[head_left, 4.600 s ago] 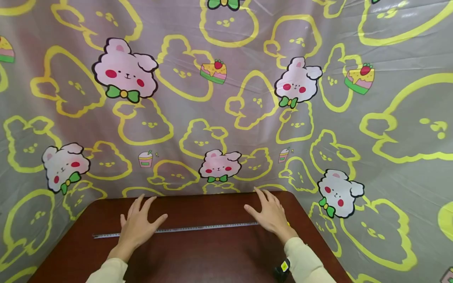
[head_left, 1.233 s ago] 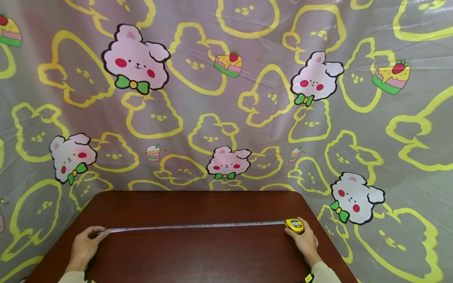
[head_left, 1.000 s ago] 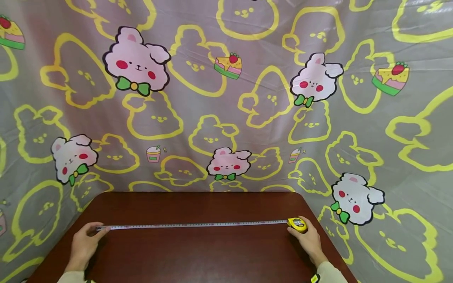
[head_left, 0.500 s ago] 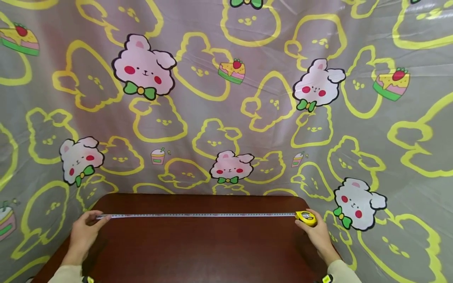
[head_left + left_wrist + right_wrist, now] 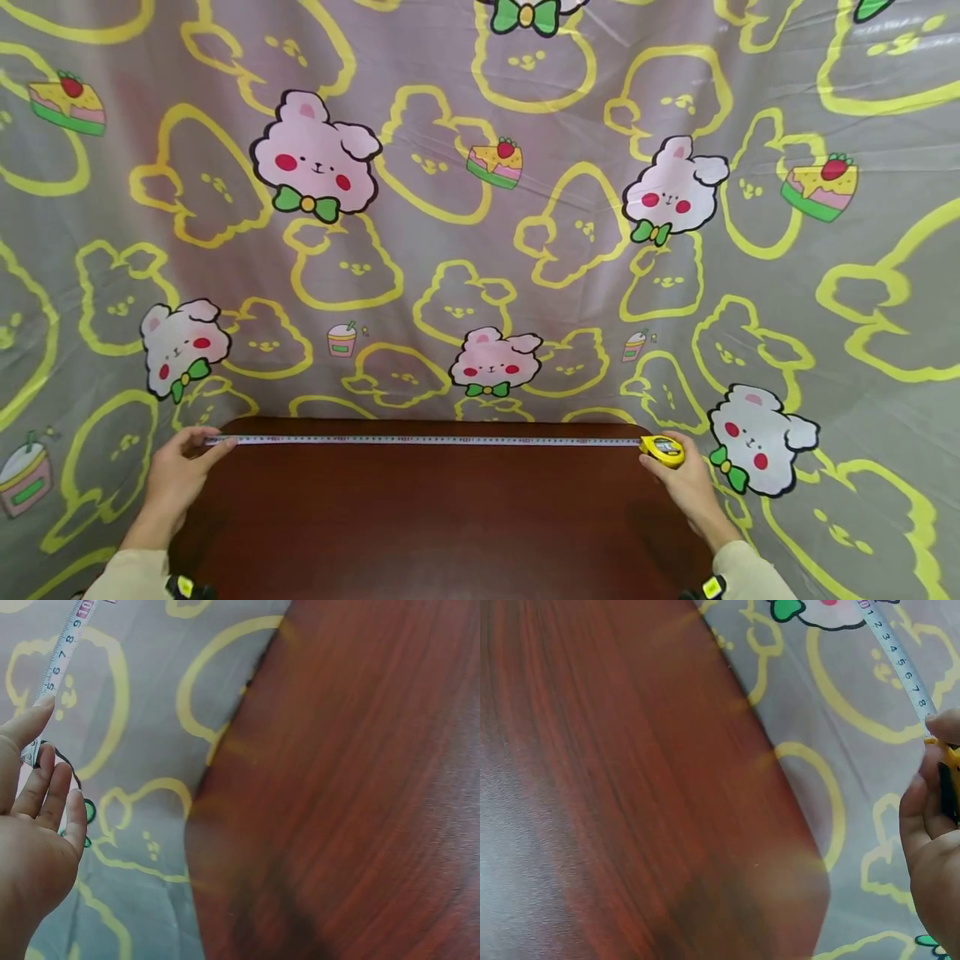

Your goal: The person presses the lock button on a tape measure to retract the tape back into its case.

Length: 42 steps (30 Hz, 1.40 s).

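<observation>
Tape (image 5: 435,440) runs straight across, ahead of the person at the far side of the table (image 5: 420,517) in the head view, strung between two hands. Left hand (image 5: 175,475) pinches its end between thumb and finger, the pinch down to the tape's own thickness, other fingers loose. Right hand (image 5: 687,483) grips the case (image 5: 663,451), fingers curled round it, thumb near the mouth. Both wrist views show the tape against the curtain (image 5: 442,242), apart from the table edge, so I read it as lifted — how high, can't tell. To do this hold well: level both ends, pull lightly and evenly, no twist, no sag. Best to pinch right at the hook (image 5: 31,755) so fewer low numerals get covered; the left thumb tip sits just short of the 5. Recoil is the likely risk — a slipped pinch would probably whip the end back toward the case, so favour a firm pinch and a steady right wrist. Looks: tape is narrow, white, black numerals, tens in red boxes, no kink that I can see; case is yellow, rounded, with a grey-and-dark label.
</observation>
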Available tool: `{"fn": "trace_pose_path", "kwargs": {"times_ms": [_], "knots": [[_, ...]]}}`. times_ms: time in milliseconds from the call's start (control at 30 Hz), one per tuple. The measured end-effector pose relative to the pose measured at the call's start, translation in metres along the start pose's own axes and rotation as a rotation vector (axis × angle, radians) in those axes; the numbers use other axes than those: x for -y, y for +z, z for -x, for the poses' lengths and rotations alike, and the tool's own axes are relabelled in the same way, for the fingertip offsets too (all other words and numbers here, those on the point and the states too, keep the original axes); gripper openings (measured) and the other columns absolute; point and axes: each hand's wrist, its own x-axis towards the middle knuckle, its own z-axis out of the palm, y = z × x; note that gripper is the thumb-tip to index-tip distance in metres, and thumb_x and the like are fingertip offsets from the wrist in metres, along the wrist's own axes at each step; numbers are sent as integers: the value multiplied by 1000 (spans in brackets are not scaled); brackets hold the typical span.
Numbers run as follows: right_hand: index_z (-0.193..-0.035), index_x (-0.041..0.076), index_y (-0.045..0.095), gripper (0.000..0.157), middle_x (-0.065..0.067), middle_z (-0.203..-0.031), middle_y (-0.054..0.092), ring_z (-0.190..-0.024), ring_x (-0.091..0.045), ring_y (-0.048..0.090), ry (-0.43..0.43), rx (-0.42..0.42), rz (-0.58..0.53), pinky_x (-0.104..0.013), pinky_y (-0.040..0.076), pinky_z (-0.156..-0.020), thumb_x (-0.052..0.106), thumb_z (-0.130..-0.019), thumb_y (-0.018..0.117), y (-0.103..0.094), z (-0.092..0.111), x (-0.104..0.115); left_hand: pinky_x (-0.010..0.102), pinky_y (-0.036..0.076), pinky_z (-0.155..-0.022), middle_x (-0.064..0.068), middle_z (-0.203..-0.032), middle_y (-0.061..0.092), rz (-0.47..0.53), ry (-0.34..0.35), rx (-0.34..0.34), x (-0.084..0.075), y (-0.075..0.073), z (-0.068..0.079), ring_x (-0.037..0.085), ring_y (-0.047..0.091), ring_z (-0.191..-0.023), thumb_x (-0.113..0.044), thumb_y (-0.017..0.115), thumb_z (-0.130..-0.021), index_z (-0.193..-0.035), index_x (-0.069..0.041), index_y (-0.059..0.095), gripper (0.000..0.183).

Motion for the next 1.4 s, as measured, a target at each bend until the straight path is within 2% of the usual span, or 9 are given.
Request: {"fn": "trace_pose_path", "kwargs": {"times_ms": [67, 167, 367, 533, 633, 733, 933, 1167, 1400], "knots": [[-155, -4, 27, 79, -28, -141, 39, -115, -37, 48, -5, 17, 3, -18, 45, -78, 21, -97, 76, -3, -2, 4, 20, 41, -67, 3, -99, 59, 8, 26, -3, -5, -2, -2, 2, 48, -83, -34, 78, -95, -119, 3, 62, 47], [-156, -3, 26, 80, -29, -145, 35, -121, -40, 45, -11, 22, 6, -15, 42, -81, 22, -98, 75, -8, -6, 11, 20, 41, -67, 6, -101, 60, 15, 53, -13, -13, -5, -5, 2, 48, -83, -32, 78, -95, -118, 4, 62, 46], [-157, -4, 26, 86, -30, -146, 35, -122, -41, 43, -23, -1, 29, -16, 41, -82, 30, -96, 77, -14, -12, 26, 20, 40, -67, 7, -101, 59, 21, 84, -26, -25, -10, -12, 4, 48, -85, -30, 77, -96, -119, 5, 62, 44], [-156, -6, 27, 88, -31, -144, 35, -118, -40, 46, -46, -17, 12, -11, 44, -75, 32, -95, 78, -18, -16, 36, 22, 40, -67, 17, -109, 58, -18, 98, -26, -36, -15, -14, 15, 48, -90, -34, 76, -97, -121, 5, 61, 48], [-154, -8, 25, 84, -32, -139, 38, -111, -38, 50, -75, 4, 30, -13, 47, -73, 26, -97, 76, -23, -18, 44, 20, 41, -66, 18, -112, 57, -27, 110, -8, -40, -17, -13, 21, 47, -93, -35, 73, -99, -123, 5, 59, 49], [-154, -11, 20, 81, -32, -135, 40, -100, -28, 56, -88, 39, 48, -18, 50, -72, 21, -99, 72, -29, -20, 51, 19, 42, -65, 17, -112, 57, -34, 127, 7, -42, -18, -13, 19, 48, -91, -35, 72, -99, -123, 5, 59, 48], [-156, -11, 12, 83, -30, -134, 38, -90, -9, 54, -62, 91, -90, -22, 52, -74, 18, -102, 68, -36, -25, 58, 20, 43, -67, 12, -105, 60, -24, 157, 10, -49, -23, -17, 11, 50, -85, -36, 75, -98, -117, 2, 60, 45], [-157, -10, 8, 83, -28, -135, 37, -92, -7, 54, -46, 112, -177, -22, 53, -76, 15, -103, 66, -37, -27, 54, 22, 41, -68, 8, -103, 57, -26, 134, 45, -53, -29, -17, 13, 49, -88, -39, 74, -98, -117, 0, 58, 46], [-155, -8, 5, 80, -27, -132, 33, -86, -7, 53, -47, 138, -260, -22, 52, -71, 9, -104, 63, -41, -29, 53, 24, 41, -67, 10, -102, 56, -37, 133, 67, -53, -31, -18, 14, 48, -86, -38, 72, -99, -119, 2, 58, 46]]}}
